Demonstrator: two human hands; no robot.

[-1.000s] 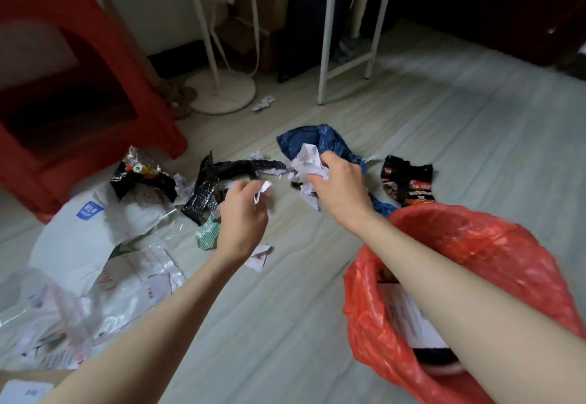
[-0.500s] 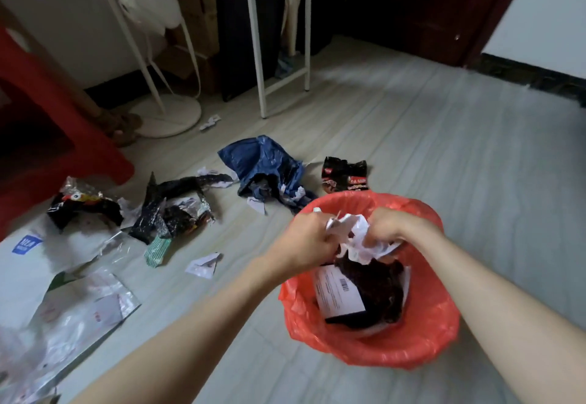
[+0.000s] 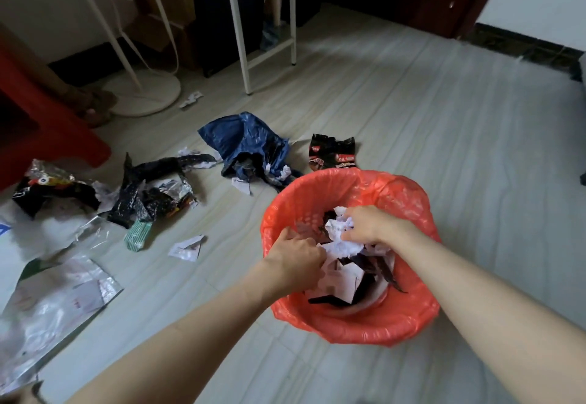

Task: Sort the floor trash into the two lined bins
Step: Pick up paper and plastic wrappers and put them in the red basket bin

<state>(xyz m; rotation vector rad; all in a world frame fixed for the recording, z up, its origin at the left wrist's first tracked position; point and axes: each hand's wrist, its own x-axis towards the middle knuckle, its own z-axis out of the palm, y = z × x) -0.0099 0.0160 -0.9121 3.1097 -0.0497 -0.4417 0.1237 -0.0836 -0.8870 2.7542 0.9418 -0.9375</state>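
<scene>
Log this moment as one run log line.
stage: dropping paper | right hand: gripping crumpled white paper over red-lined bin | left hand: inside bin, hold unclear | floor: blue plastic bag remains

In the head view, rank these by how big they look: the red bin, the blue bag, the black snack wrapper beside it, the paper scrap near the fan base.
1. Red bin, though it is nearest.
2. Blue bag.
3. Black snack wrapper.
4. Paper scrap, farthest away.

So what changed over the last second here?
Both hands carried crumpled white paper from the floor pile into the red-lined bin. The right hand grips it above the contents; the left hand has lowered inside. The floor litter lies unchanged.
</scene>
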